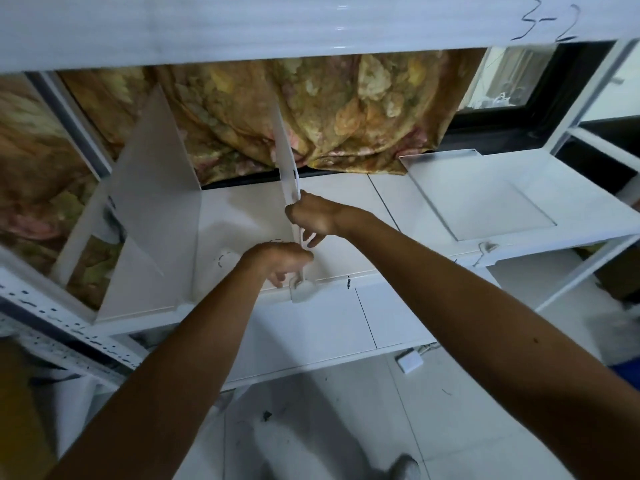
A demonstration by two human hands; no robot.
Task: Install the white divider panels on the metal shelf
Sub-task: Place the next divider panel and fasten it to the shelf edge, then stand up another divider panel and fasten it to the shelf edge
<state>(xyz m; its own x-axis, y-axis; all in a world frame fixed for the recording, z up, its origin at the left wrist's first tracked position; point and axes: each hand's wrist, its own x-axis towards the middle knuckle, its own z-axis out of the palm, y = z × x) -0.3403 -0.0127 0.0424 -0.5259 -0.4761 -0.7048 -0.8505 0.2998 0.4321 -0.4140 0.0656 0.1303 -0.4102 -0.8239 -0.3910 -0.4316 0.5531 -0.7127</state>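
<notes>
Your right hand: its fingers are curled round the front edge of the middle divider, with the thumb on one face and the fingers on the other. It grips partway up the panel.

Your left hand: it sits lower and nearer to you. The fingers bend down and pinch the same panel at its bottom front corner, right at the shelf's front lip.

Middle divider: you see it nearly edge-on. It stands upright on the metal shelf and runs from the front lip back toward the curtain.

Left divider: it stands upright on the same shelf, well apart from your hands, with its broad white face toward you.

Flat panel: it lies on the shelf deck to your right, with a raised lip along its far edge.

Upper shelf: its white front crosses the top of your view and has "3-2" handwritten near the right end.

Behind: the floral curtain hangs behind the shelf, and a dark-framed window shows at the right.

Below: a pale tiled floor has a small white box on it, under the shelf.
</notes>
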